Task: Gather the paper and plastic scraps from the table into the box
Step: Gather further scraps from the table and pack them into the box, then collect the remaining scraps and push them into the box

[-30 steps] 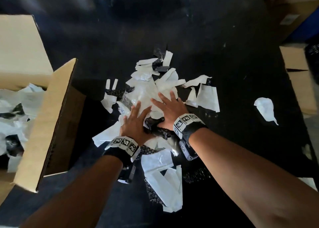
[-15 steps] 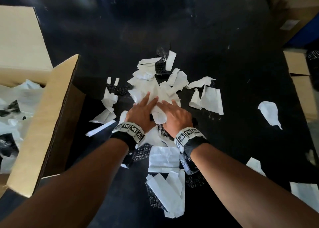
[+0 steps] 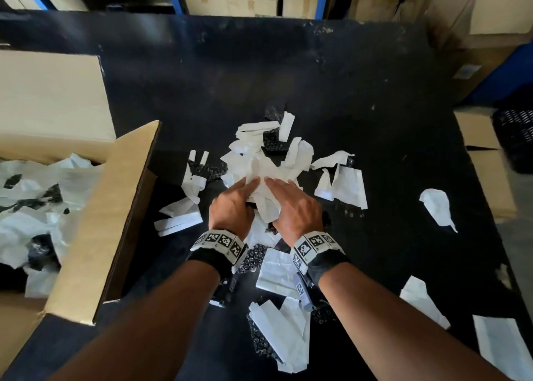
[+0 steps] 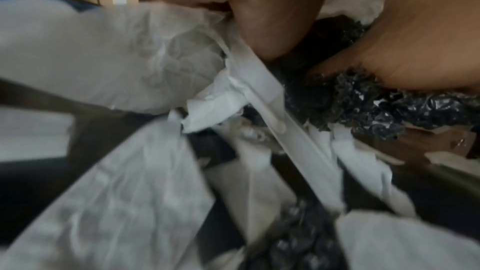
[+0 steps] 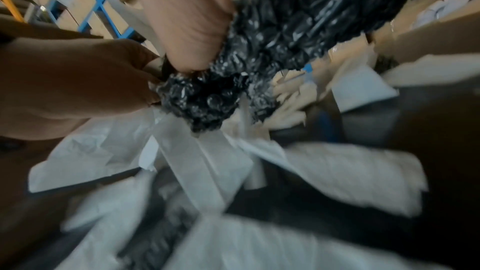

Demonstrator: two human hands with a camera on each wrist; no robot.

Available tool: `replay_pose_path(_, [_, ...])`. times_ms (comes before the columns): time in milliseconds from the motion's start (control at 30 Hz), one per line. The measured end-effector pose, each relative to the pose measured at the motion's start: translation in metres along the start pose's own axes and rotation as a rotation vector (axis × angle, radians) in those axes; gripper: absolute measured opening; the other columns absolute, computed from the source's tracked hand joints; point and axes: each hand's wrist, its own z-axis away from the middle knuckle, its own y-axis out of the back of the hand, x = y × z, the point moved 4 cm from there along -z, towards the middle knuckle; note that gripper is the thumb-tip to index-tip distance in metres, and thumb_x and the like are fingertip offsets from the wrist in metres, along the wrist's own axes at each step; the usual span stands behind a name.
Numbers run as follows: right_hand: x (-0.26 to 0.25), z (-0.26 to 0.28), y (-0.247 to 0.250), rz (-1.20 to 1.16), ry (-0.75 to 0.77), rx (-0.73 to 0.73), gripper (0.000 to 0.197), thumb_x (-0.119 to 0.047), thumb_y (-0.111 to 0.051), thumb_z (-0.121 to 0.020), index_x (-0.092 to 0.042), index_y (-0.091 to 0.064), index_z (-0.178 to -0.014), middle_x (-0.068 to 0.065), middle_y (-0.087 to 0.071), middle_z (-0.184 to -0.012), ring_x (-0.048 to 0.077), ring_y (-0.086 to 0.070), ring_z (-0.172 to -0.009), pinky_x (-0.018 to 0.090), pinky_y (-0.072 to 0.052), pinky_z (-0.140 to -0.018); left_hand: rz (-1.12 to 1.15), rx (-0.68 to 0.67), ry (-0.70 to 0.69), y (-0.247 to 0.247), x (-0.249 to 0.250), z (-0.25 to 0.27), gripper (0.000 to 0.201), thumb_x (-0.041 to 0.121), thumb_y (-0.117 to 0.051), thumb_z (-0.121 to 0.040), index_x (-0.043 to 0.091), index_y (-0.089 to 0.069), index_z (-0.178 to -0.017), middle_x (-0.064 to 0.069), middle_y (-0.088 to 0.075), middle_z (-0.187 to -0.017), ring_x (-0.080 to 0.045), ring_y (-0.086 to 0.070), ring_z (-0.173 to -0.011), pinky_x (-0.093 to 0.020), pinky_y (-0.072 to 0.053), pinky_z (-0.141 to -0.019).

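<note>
Left hand (image 3: 230, 207): palm down on the scrap heap at mid-table, fingers reaching forward over white paper, thumb side meeting the other hand; the left wrist view shows its fingers (image 4: 270, 17) bent down onto paper and black plastic.
Right hand (image 3: 297, 207): palm down just right of the left hand, fingers forward on the same heap; in the right wrist view its thumb (image 5: 192, 17) presses a crumpled wad of black bubble wrap (image 5: 259, 48) against the palm. That view is blurred, so the grip looks like a pinch but is not certain.
Scrap heap (image 3: 268, 161): white paper strips and black plastic bits bunched between and ahead of both hands.
Near scraps (image 3: 282, 331): white pieces over black bubble wrap, between the forearms.
Left strips (image 3: 178, 222): white, between the heap and the box.
Right scraps (image 3: 346, 184): white sheets just right of the heap; a lone piece (image 3: 438, 207) well apart further right; more (image 3: 424, 302) at the near right edge.
Box (image 3: 115, 207): open cardboard, at the table's left edge, flap raised, white and black scraps inside.
Table (image 3: 317, 78): black top, scuffed.
Wristbands (image 3: 219, 240): marker-patterned, one on each wrist.
</note>
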Motion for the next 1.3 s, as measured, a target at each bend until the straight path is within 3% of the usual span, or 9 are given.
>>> replay_pose_path(100, [-0.011,0.002,0.036,-0.011,0.015,0.077,0.082,0.001,-0.090,-0.064,-0.020,-0.060,-0.138,0.002,-0.068,-0.130,0.030,-0.065,-0.119,0.042,-0.056,-0.097,0.046,0.055,-0.031,0.029,0.020,0.008,0.069,0.001,-0.057,-0.081,0.041,-0.059,-0.137,0.003,-0.062,-0.140,-0.032,-0.071,-0.100,-0.046,-0.059,-0.088])
replay_pose_path(267, [-0.029,0.000,0.101,-0.068,0.033,0.229,0.082,-0.004,-0.091,-0.066,-0.023,-0.059,-0.139,0.001,-0.067,-0.132,0.027,-0.064,-0.122,0.042,-0.057,-0.095,0.117,0.137,-0.109,0.091,0.061,0.021,0.066,0.003,-0.057,-0.080,0.037,-0.061,-0.136,0.002,-0.058,-0.144,-0.031,-0.070,-0.107,-0.044,-0.058,-0.090])
replay_pose_path(400, [-0.056,-0.011,0.157,-0.105,0.067,0.337,0.079,-0.003,-0.089,-0.065,-0.022,-0.063,-0.137,0.000,-0.068,-0.132,0.024,-0.064,-0.121,0.030,-0.048,-0.100,0.114,0.246,-0.148,0.154,0.089,0.031,0.065,0.002,-0.058,-0.078,0.033,-0.064,-0.135,0.000,-0.059,-0.143,-0.031,-0.067,-0.113,-0.041,-0.055,-0.097])
replay_pose_path(600, [-0.131,-0.037,0.213,-0.175,0.185,0.424,0.067,-0.013,-0.087,-0.074,-0.020,-0.063,-0.136,0.003,-0.068,-0.131,0.025,-0.065,-0.120,0.041,-0.056,-0.096,0.095,0.382,-0.200,0.245,0.083,0.037,0.061,0.027,-0.043,-0.075,0.034,-0.067,-0.130,-0.002,-0.064,-0.138,-0.034,-0.069,-0.108,-0.046,-0.056,-0.093])
replay_pose_path(733, [-0.208,-0.054,0.218,-0.203,0.238,0.415,0.065,-0.007,-0.085,-0.072,-0.016,-0.065,-0.133,0.004,-0.070,-0.127,0.024,-0.068,-0.112,0.039,-0.057,-0.092,0.033,0.449,-0.160,0.305,0.036,0.043,0.056,0.017,-0.053,-0.078,0.034,-0.067,-0.129,0.000,-0.066,-0.135,-0.034,-0.070,-0.103,-0.042,-0.056,-0.091])
replay_pose_path(867, [-0.293,-0.070,0.198,-0.204,0.260,0.359,0.059,-0.002,-0.080,-0.074,-0.018,-0.068,-0.129,0.004,-0.073,-0.121,0.026,-0.071,-0.104,0.040,-0.059,-0.086,0.030,0.484,-0.101,0.354,-0.033,0.051,0.061,0.029,-0.040,-0.073,0.034,-0.070,-0.126,-0.002,-0.069,-0.130,-0.035,-0.070,-0.101,-0.040,-0.056,-0.089])
replay_pose_path(1000, [-0.376,-0.084,0.149,-0.166,0.240,0.187,0.053,-0.009,-0.069,-0.085,-0.028,-0.062,-0.134,0.000,-0.071,-0.124,0.030,-0.069,-0.106,0.041,-0.056,-0.087,-0.018,0.427,0.018,0.386,-0.130,0.054,0.053,0.020,-0.051,-0.081,0.038,-0.068,-0.127,-0.003,-0.068,-0.130,-0.035,-0.068,-0.108,-0.042,-0.055,-0.092])
replay_pose_path(1133, [-0.439,-0.096,0.070,-0.069,0.152,0.048,0.059,-0.011,-0.066,-0.084,-0.036,-0.058,-0.138,-0.001,-0.073,-0.117,0.033,-0.069,-0.100,0.040,-0.056,-0.080,-0.020,0.342,0.094,0.390,-0.235,0.053,0.054,0.010,-0.060,-0.082,0.037,-0.068,-0.128,-0.004,-0.070,-0.127,-0.031,-0.069,-0.108,-0.038,-0.055,-0.095])
replay_pose_path(1300, [-0.458,-0.093,-0.026,0.038,0.002,-0.162,0.054,-0.008,-0.067,-0.086,-0.027,-0.057,-0.135,0.002,-0.070,-0.116,0.031,-0.068,-0.103,0.040,-0.058,-0.081,-0.115,0.108,0.180,0.348,-0.339,0.039,0.057,0.007,-0.059,-0.085,0.036,-0.064,-0.133,-0.002,-0.066,-0.134,-0.028,-0.064,-0.116,-0.035,-0.049,-0.105])
